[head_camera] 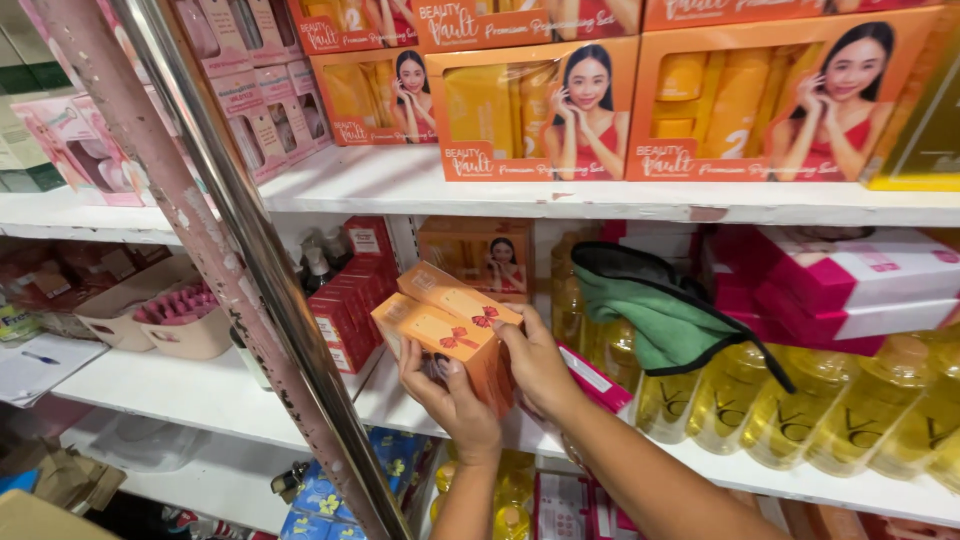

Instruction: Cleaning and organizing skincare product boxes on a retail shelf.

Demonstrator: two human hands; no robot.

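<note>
Two small orange boxes with red bow prints are held together in front of the middle shelf, the upper box [452,293] resting on the lower box [440,342]. My left hand [452,402] grips the lower box from underneath. Against the right end of the pair, my right hand [537,366] has its fingers wrapped around both boxes. Both forearms rise from the bottom of the view. Behind the boxes stands a row of small red boxes [345,312].
A slanted metal post [250,260] crosses the left. White shelves [420,185] carry large orange boxed sets [535,105] above, with yellow-liquid bottles [790,415], a green cloth [665,320], pink-and-white boxes [850,285] and a beige tray [180,325] below.
</note>
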